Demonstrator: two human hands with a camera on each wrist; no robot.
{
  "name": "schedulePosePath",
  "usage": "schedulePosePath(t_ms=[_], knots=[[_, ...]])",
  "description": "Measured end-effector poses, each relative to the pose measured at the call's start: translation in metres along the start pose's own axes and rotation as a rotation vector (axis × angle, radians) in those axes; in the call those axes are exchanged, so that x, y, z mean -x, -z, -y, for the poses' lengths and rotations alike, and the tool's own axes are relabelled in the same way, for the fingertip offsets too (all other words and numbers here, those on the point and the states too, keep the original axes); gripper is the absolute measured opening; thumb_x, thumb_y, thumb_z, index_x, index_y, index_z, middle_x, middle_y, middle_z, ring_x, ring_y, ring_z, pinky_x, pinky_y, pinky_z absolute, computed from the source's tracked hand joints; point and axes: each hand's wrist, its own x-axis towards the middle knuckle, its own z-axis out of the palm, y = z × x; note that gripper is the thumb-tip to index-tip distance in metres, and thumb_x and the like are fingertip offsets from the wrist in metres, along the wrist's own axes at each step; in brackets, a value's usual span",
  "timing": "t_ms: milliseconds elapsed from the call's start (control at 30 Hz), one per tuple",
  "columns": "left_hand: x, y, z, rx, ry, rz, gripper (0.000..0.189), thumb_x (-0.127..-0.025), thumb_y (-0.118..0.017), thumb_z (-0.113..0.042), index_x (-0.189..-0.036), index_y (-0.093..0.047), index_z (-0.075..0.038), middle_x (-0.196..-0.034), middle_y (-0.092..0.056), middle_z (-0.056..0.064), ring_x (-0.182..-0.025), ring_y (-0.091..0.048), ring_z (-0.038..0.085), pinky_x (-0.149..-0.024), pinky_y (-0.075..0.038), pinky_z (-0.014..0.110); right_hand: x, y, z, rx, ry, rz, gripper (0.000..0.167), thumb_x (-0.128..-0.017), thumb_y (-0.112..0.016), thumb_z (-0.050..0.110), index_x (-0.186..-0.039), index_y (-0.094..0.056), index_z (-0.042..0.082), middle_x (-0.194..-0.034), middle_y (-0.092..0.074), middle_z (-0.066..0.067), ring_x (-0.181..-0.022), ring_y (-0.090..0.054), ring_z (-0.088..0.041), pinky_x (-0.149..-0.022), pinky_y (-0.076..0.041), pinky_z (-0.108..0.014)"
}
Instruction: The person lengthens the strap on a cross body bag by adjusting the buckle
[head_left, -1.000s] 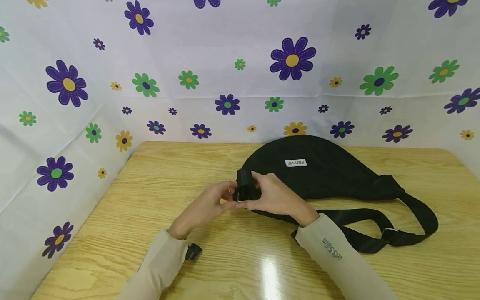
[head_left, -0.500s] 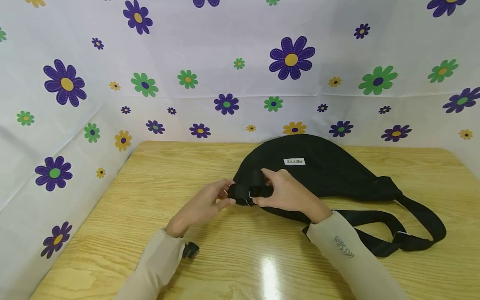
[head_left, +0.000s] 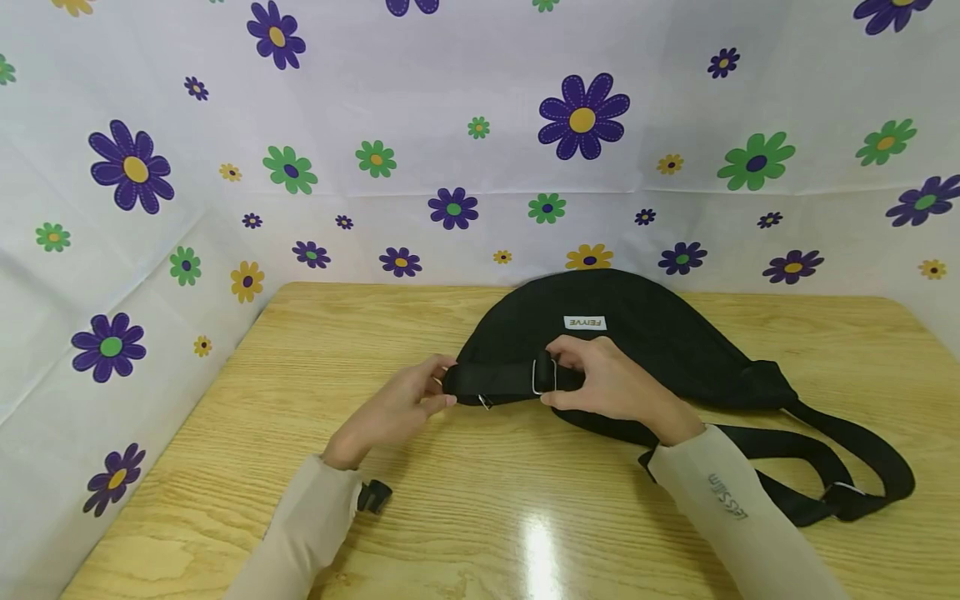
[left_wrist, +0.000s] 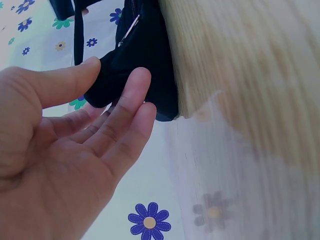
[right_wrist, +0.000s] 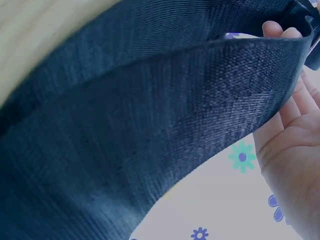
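A black sling bag [head_left: 660, 342] with a small white label [head_left: 585, 322] lies at the back of the table. At its left end my left hand [head_left: 401, 404] pinches the black fabric between thumb and fingers. A length of black strap [head_left: 495, 379] runs rightward from there to a metal slide buckle [head_left: 535, 377]. My right hand [head_left: 611, 387] grips the strap at this buckle, thumb below and fingers above. In the left wrist view a zipper pull [left_wrist: 129, 31] shows beside the bag's end. Broad webbing [right_wrist: 165, 115] fills much of the right wrist view, partly covering the right fingers.
The rest of the strap [head_left: 892, 467] loops over the table at the right, with a second metal slider [head_left: 843, 490]. A small black clip-like piece [head_left: 375, 496] sits by my left cuff. A white flowered cloth [head_left: 480, 167] stands behind the wooden table [head_left: 450, 517].
My right hand has slid right with the slide buckle, and the strap between my hands has lengthened and straightened. My left hand has shifted slightly left. The loose loop has moved right.
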Motion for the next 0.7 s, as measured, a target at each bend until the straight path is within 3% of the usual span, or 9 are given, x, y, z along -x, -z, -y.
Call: schedulePosePath(t_ms=[433, 700], knots=[[0.0, 0.001, 0.0, -0.014, -0.017, 0.004, 0.043, -0.1, -0.062, 0.0, -0.14, -0.049, 0.006, -0.113, -0.063, 0.016, -0.096, -0.065, 0.026, -0.08, -0.053, 0.035, 0.011, 0.007, -0.005, 0.033, 0.001, -0.007, 0.037, -0.083, -0.08, 0.013, -0.113, -0.062, -0.001, -0.091, -0.074, -0.002, -0.076, -0.056, -0.016, -0.072, -0.043, -0.034], [0.001, 0.003, 0.001, 0.005, 0.022, 0.021, 0.039, -0.101, -0.06, 0.0, -0.138, -0.05, 0.006, -0.112, -0.063, 0.014, -0.097, -0.066, 0.026, -0.08, -0.053, 0.037, 0.016, 0.012, -0.01, 0.03, -0.003, 0.006, 0.035, -0.083, -0.079, 0.013, -0.111, -0.062, 0.0, -0.088, -0.073, 0.001, -0.072, -0.051, -0.015, -0.064, -0.037, -0.029]])
